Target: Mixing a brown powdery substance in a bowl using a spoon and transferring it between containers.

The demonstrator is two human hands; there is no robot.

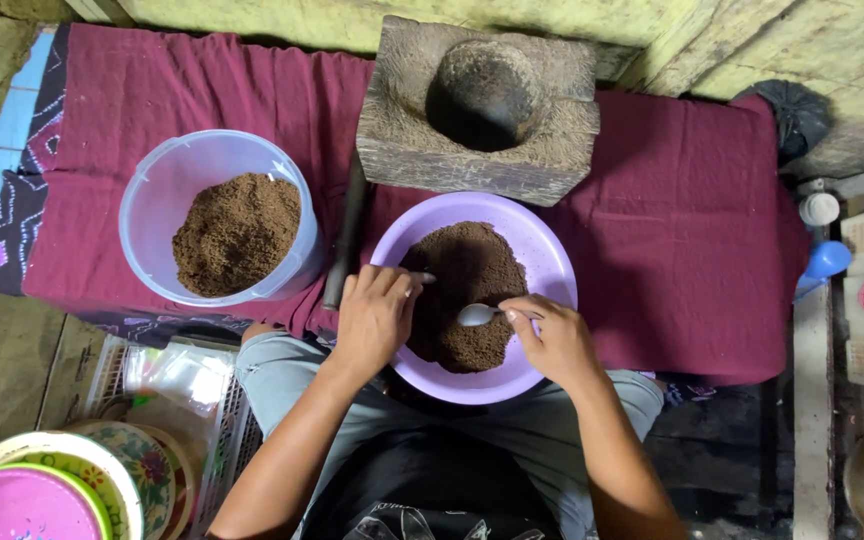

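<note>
Where right hand [552,340] grips, spoon [476,314] handle hides — bowl shows.

Single head-worn view, straight down, close over lap and purple bowl [542,250].

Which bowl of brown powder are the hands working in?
The purple bowl nearest the person: the left hand and right hand with a spoon reach into it. The clear tub sits untouched.

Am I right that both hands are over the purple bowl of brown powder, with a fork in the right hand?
Not quite. The head view shows the right hand holding a spoon, not a fork. Both hands, the left hand too, are over the purple bowl of brown powder.
</note>
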